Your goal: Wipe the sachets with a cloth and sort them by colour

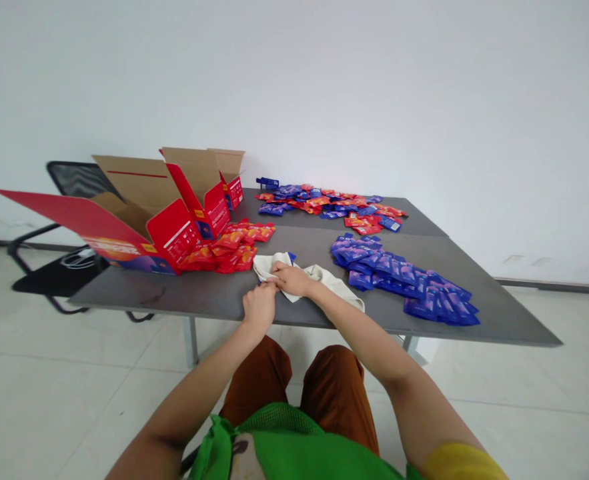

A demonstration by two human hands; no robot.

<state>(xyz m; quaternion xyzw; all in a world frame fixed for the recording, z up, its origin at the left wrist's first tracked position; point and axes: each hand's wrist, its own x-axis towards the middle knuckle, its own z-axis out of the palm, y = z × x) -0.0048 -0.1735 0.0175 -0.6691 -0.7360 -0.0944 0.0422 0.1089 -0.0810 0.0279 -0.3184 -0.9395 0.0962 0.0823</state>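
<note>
A crumpled off-white cloth (337,285) lies near the table's front edge, under both hands. My right hand (291,279) presses down on it with fingers curled into the fabric. Against its fingertips my left hand (260,308) is closed like a fist; what its fingers grip is hidden. A bit of blue packet (292,257) peeks out behind the cloth. Red packets (234,248) are heaped just left of the hands. To the right, blue packets (399,273) lie in overlapping rows.
Open red cartons (174,233) with raised flaps stand along the left side of the grey table (294,237). A mixed pile of red and blue packets (329,200) spreads across the back. A black chair (59,270) is beyond the left edge, and a white wall rises behind.
</note>
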